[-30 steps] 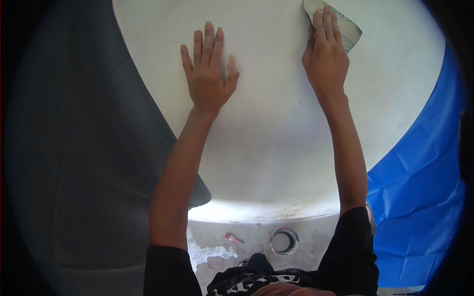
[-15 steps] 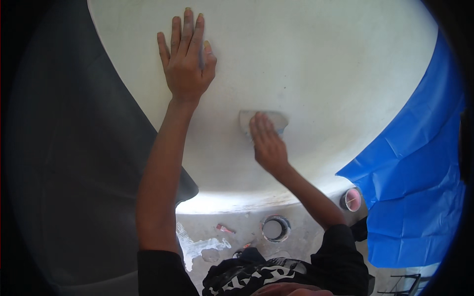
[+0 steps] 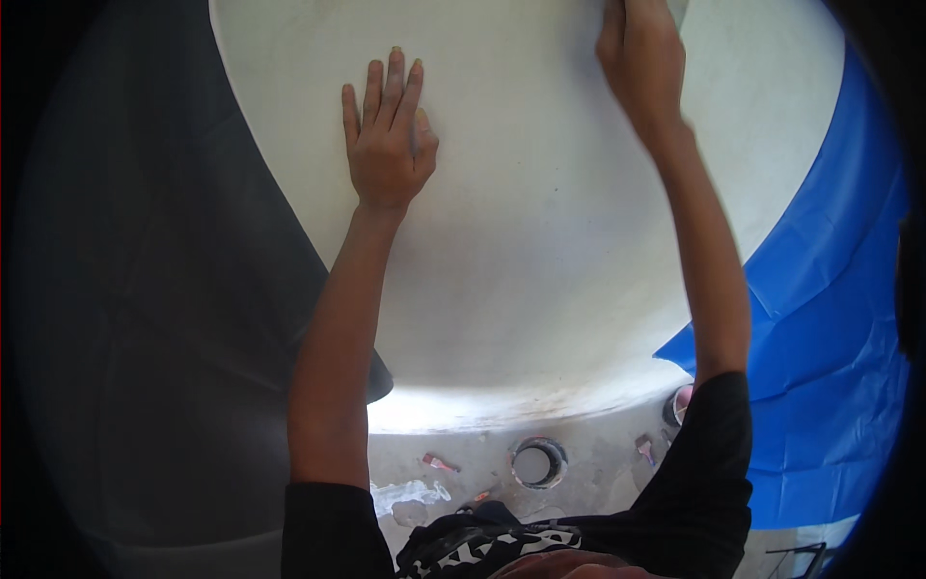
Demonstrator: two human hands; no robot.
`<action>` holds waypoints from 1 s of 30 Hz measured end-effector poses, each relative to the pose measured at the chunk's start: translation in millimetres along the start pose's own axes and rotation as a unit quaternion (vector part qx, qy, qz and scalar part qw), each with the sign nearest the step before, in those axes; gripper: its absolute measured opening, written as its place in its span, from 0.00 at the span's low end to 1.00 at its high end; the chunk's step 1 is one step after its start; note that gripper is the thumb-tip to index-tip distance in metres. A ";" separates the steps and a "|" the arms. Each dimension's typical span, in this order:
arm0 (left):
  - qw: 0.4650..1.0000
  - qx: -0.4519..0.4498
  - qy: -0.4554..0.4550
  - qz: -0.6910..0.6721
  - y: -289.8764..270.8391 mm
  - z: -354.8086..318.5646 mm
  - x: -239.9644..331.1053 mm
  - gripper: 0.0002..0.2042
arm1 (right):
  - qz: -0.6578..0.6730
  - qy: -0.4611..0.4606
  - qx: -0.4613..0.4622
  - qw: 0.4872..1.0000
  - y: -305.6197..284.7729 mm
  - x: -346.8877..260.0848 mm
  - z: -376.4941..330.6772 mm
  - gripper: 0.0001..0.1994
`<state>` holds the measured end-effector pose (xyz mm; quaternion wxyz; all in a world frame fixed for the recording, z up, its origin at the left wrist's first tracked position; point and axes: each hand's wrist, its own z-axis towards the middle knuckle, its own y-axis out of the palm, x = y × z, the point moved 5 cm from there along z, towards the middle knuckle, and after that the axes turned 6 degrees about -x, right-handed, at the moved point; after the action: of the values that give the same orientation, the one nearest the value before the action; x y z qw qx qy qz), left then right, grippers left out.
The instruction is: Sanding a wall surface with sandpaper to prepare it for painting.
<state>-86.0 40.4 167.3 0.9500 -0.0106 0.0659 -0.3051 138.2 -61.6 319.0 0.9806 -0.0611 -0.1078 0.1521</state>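
Note:
A large, smooth, off-white curved surface [image 3: 521, 261] fills the middle of the head view. On its left part my left hand [image 3: 391, 150] lies flat, fingers stretched and slightly spread, holding nothing. My right hand [image 3: 648, 77] is far up on the surface at the right, its fingertips cut off by the upper edge of the picture. Beside its fingers a sliver of a greyish sandpaper sheet [image 3: 682, 13] shows; the rest of it is hidden or out of view.
Dark sheeting [image 3: 164, 289] borders the surface on the left, blue tarp [image 3: 820, 386] on the right. On the grey floor stand a round container [image 3: 537, 464] and a pot with pink contents [image 3: 680, 403]. Two brushes, one left [image 3: 440, 463], one right [image 3: 644, 447], lie there.
My right hand has swept far up and to the right with the sandpaper sheet. In the picture, my left hand sits slightly lower and further right, still flat on the surface.

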 end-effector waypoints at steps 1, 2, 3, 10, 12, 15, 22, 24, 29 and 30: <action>1.000 0.002 0.000 -0.002 0.3 1.9 0.9 0.28 | -0.026 -0.013 0.009 1.000 1.6 5.9 27.3 0.22; 1.000 0.001 -0.002 -0.001 0.4 1.6 1.7 0.28 | -0.026 -0.012 0.007 1.000 9.5 11.6 39.3 0.22; 1.000 -0.003 -0.001 0.006 -1.8 -1.0 1.6 0.28 | -0.105 -0.041 -0.012 0.994 22.5 10.5 46.6 0.23; 1.000 -0.005 0.002 -0.011 -0.1 -1.7 6.3 0.29 | -0.083 -0.069 0.032 0.994 35.4 8.4 61.8 0.23; 1.000 -0.008 0.001 -0.010 2.8 0.6 7.3 0.29 | -0.065 -0.050 0.039 0.996 42.1 10.6 59.7 0.23; 1.000 0.012 0.009 -0.015 3.8 0.3 10.0 0.29 | -0.057 -0.023 0.052 0.997 52.3 8.2 56.5 0.24; 1.000 0.003 0.006 -0.013 6.0 -15.5 10.7 0.28 | -0.066 -0.026 -0.056 0.996 77.2 -29.2 -41.6 0.26; 1.000 -0.003 -0.001 -0.019 3.9 -17.5 17.9 0.27 | -0.006 -0.033 -0.016 0.999 82.4 -40.6 -90.1 0.30; 0.998 -0.059 0.007 0.005 8.1 -30.7 26.6 0.29 | -0.005 -0.011 -0.156 0.988 106.6 -71.6 -200.4 0.36; 0.998 -0.060 0.006 0.002 8.2 -34.1 26.6 0.29 | -0.006 -0.007 -0.200 0.980 110.0 -78.8 -226.1 0.36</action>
<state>-64.3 32.3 129.9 0.9478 -0.0654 0.0894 -0.2989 85.6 -1.7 67.8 0.9488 -0.2540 -0.1431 0.1217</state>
